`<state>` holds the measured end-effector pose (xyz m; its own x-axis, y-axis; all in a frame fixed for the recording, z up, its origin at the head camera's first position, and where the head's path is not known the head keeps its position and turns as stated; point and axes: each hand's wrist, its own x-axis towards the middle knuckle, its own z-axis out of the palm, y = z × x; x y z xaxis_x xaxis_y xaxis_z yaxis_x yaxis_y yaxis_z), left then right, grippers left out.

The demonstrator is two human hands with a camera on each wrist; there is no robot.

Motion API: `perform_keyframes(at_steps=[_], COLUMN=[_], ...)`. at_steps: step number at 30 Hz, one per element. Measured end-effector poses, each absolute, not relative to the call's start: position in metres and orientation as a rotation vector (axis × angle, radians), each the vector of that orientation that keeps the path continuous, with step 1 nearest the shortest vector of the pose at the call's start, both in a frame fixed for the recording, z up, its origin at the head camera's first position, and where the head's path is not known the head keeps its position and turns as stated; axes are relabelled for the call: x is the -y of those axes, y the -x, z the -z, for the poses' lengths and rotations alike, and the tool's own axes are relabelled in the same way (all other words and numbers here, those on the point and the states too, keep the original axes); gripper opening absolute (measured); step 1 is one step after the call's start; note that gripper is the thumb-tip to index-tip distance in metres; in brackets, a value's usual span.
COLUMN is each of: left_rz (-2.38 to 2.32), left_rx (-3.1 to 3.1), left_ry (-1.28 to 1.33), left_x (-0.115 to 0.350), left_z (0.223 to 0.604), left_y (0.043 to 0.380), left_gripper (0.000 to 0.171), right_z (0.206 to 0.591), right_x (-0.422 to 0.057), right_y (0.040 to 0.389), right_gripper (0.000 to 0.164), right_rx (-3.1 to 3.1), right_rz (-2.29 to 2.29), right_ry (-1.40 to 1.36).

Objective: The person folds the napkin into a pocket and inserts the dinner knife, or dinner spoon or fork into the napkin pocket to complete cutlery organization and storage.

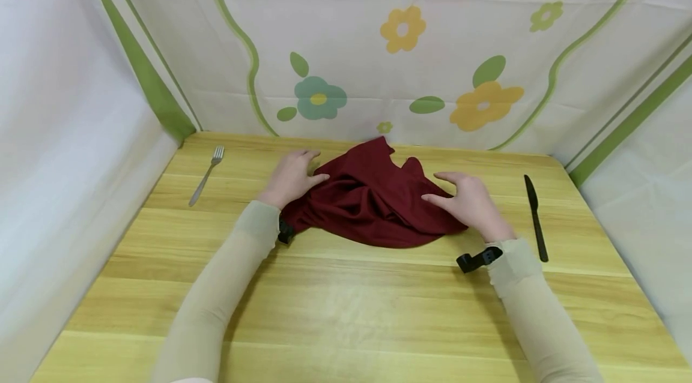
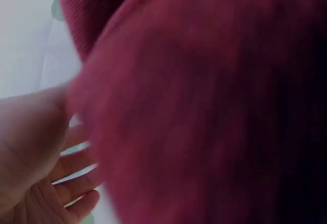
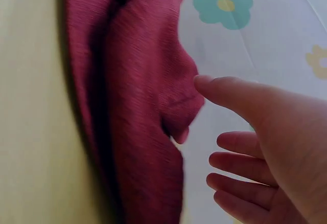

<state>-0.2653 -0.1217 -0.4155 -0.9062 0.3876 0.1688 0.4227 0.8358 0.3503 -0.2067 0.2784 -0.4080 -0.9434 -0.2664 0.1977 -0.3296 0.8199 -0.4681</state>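
A dark red cloth (image 1: pixel 373 203) lies crumpled in loose folds on the wooden table in the head view. My left hand (image 1: pixel 292 177) is at its left edge, thumb and fingers spread apart. In the left wrist view the blurred cloth (image 2: pixel 189 111) fills most of the picture and hides the thumb's tip; the other fingers (image 2: pixel 76 185) are relaxed and hold nothing. Over the cloth's right end is my right hand (image 1: pixel 469 200), its thumb apart from the fingers. The right wrist view shows its relaxed fingers (image 3: pixel 245 168) beside the cloth (image 3: pixel 138 91), gripping nothing.
A silver fork (image 1: pixel 208 174) lies at the table's left, and a black knife (image 1: pixel 534 215) at its right. Behind the table (image 1: pixel 346 317) hangs a white flowered curtain (image 1: pixel 346 29); white sheets flank both sides.
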Motion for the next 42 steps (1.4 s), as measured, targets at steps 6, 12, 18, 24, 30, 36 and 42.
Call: perform_keyframes(at_steps=[6, 12, 18, 24, 30, 36, 42], left_rz=[0.667, 0.827, 1.102, 1.344, 1.333, 1.23, 1.142], left_rx=[3.03, 3.012, 2.789, 2.556, 2.686, 2.954, 2.832], left_ry=[0.615, 0.586, 0.623, 0.651, 0.65, 0.708, 0.721], left_x=[0.115, 0.114, 0.12, 0.137, 0.169, 0.189, 0.161], left_z=[0.419, 0.417, 0.402, 0.384, 0.384, 0.385, 0.361], left_y=[0.265, 0.264, 0.258, 0.242, 0.222, 0.216, 0.239], left_gripper=[0.042, 0.019, 0.009, 0.007, 0.013, 0.022, 0.042], right_z=[0.418, 0.424, 0.427, 0.427, 0.426, 0.419, 0.415], right_x=[-0.27, -0.263, -0.261, -0.26, -0.262, -0.273, -0.291], right_y=[0.204, 0.203, 0.202, 0.202, 0.198, 0.193, 0.188], right_gripper=[0.048, 0.031, 0.024, 0.014, 0.008, 0.015, 0.034], right_rx=[2.856, 2.916, 2.979, 2.968, 2.961, 3.008, 3.036], right_rz=[-0.796, -0.809, -0.804, -0.818, -0.858, -0.895, -0.97], right_ry=[-0.463, -0.483, -0.472, -0.462, -0.487, -0.501, -0.504])
